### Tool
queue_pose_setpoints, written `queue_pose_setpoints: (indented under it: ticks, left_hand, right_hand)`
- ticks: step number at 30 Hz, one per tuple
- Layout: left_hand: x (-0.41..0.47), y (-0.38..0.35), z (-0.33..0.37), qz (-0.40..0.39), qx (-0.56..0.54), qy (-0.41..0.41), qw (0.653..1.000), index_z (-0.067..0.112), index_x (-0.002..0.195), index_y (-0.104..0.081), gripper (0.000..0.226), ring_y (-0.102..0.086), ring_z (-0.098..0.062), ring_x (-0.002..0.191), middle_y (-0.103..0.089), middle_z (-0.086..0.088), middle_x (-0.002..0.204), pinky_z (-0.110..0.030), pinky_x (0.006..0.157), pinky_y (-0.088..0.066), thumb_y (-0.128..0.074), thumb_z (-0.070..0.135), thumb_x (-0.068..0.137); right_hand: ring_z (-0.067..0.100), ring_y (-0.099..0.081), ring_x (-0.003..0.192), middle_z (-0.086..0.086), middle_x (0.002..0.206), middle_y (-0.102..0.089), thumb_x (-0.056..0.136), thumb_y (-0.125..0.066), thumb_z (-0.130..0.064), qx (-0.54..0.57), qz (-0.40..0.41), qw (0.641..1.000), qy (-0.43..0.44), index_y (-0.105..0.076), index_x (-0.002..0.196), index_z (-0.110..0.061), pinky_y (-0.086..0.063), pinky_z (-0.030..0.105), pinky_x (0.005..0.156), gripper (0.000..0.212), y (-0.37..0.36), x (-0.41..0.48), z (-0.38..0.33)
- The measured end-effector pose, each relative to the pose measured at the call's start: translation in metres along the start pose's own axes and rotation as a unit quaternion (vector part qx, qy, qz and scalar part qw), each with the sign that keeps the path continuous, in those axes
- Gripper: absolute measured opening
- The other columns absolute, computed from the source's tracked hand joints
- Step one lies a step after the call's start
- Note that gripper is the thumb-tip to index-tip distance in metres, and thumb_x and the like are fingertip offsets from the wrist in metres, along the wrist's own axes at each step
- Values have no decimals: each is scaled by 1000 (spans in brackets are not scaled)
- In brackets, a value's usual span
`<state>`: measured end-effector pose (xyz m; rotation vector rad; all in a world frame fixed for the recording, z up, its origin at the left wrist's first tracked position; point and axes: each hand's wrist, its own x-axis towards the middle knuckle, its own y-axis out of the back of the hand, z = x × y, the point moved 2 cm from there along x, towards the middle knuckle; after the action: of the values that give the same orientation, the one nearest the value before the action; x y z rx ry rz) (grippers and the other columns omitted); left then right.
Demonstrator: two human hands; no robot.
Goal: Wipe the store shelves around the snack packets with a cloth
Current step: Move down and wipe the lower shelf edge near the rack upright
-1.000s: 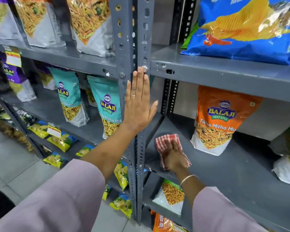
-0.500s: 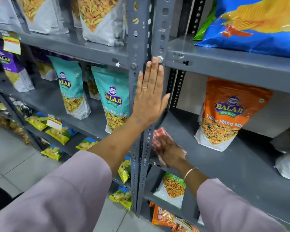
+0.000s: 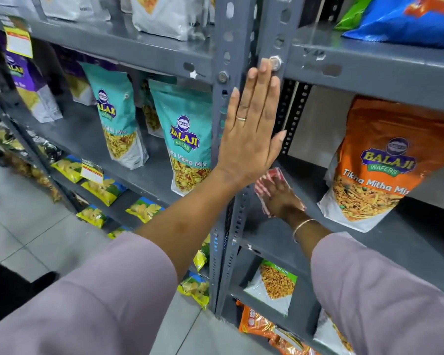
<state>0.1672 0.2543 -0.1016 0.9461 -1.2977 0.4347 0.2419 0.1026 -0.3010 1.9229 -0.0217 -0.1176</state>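
Observation:
My left hand [image 3: 251, 129] lies flat, fingers together, against the grey slotted upright post [image 3: 231, 39] between two shelf bays. My right hand [image 3: 282, 198] presses a red-and-white checked cloth [image 3: 263, 185] onto the grey shelf [image 3: 272, 231] at its front left corner, just behind the post. The cloth is mostly hidden under the hand. An orange Balaji snack packet [image 3: 385, 162] stands on the same shelf to the right, apart from the cloth. Teal Balaji packets [image 3: 185, 134] stand on the left bay's shelf.
The upper shelf [image 3: 369, 67] carries a blue chips bag [image 3: 405, 19] and a green packet. White-bottomed packets [image 3: 162, 14] sit on the upper left shelf. Yellow packets [image 3: 103, 190] fill lower left shelves; orange and green packets [image 3: 274, 285] sit below. Tiled floor [image 3: 23, 231] lies at left.
My right hand has slid the cloth left and back toward the post at the shelf's corner. My left hand stays flat on the upright. The view has moved closer to the shelves.

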Motion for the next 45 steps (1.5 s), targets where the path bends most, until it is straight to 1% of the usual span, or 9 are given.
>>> queue_pose_setpoints:
  ticks: [5,10,21,27,33,35,37,39,45]
  left_hand:
    - [1,-1,-2,1,1,-5,1000,-4,131,-20,58,-20,-39,127,-38,-38,133,-43,110,-9,-39,25,84]
    - [2,-2,-3,1,-3,-11,1000,-7,129,-20,59,-20,-41,126,-38,-41,131,-41,110,-4,-39,24,83]
    - [2,6,1,-14,6,8,1000,-16,129,-30,64,-21,-42,127,-36,-40,133,-36,112,3,-47,24,84]
    - [1,8,3,-36,27,12,999,-8,134,-17,73,-16,-40,130,-32,-37,137,-37,112,5,-55,25,81]
    - [0,6,2,-37,34,10,999,-2,136,-14,70,-7,-37,135,-29,-36,140,-36,112,7,-52,26,83]
    - [-1,4,0,-28,28,13,999,-1,137,-13,69,10,-28,138,-28,-35,140,-37,112,8,-49,26,85]
    - [-2,3,-2,-24,26,11,999,-3,136,-15,66,10,-28,139,-28,-36,140,-36,112,8,-46,28,87]
    - [-2,2,-2,-23,23,4,999,-6,135,-15,65,-8,-38,134,-29,-38,139,-36,112,7,-45,27,87]
    - [-2,5,1,-32,18,7,999,-6,136,-13,66,-15,-41,132,-27,-37,140,-39,112,4,-46,25,89]
  right_hand:
    - [35,14,148,7,161,15,88,-49,-39,-112,-11,988,-105,9,151,-25,12,51,119,87,18,28,23]
    - [36,5,149,12,162,2,92,-43,-33,-80,0,995,52,5,152,-22,4,54,121,78,16,44,15]
    - [24,-55,127,-6,148,-46,93,-56,-31,11,-1,994,108,-43,139,-41,-46,34,101,49,0,-113,4]
    - [32,-62,115,15,124,-67,85,-62,-16,72,-250,957,129,-62,125,-8,-49,34,101,40,41,-132,26]
    - [-7,-62,42,-1,71,-69,96,-47,-13,251,14,964,-83,-66,104,-21,-51,12,46,22,40,-99,27]
    - [-12,-68,84,-1,101,-76,98,-40,-20,92,-27,993,-67,-62,114,-11,-56,21,81,29,-7,-101,15]
    - [11,-14,147,0,158,-12,100,-23,-20,-23,14,999,-27,-17,152,-16,-17,37,121,52,-42,-109,-12]
    - [16,11,148,-5,155,17,102,-20,-26,-42,26,998,35,4,152,-23,1,37,123,55,-43,-121,-40]
    - [21,-10,150,-6,161,-3,99,-8,-46,-30,42,998,-27,-10,152,-30,-20,40,122,56,-25,-131,27]
